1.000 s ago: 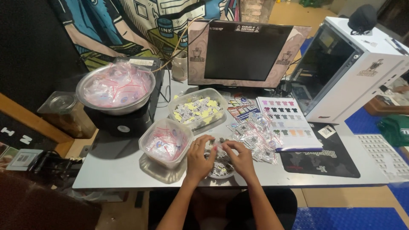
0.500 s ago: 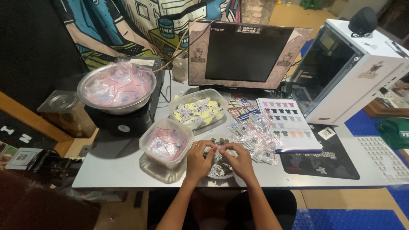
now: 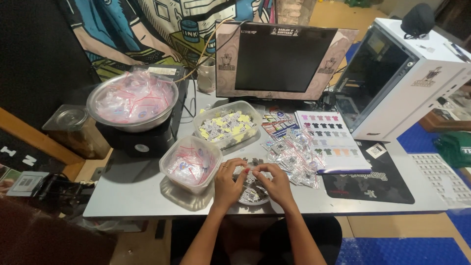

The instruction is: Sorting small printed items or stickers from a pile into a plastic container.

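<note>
Fingertips of our left hand (image 3: 228, 182) and right hand (image 3: 275, 181) meet above the small dish (image 3: 251, 195) at the desk's (image 3: 132, 196) front edge, both pinching 1 tiny packet (image 3: 248, 170) lying crosswise between them, equally near each hand.

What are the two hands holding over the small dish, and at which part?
The left hand and right hand pinch something tiny between their fingertips above the small dish; what it is cannot be told.
</note>
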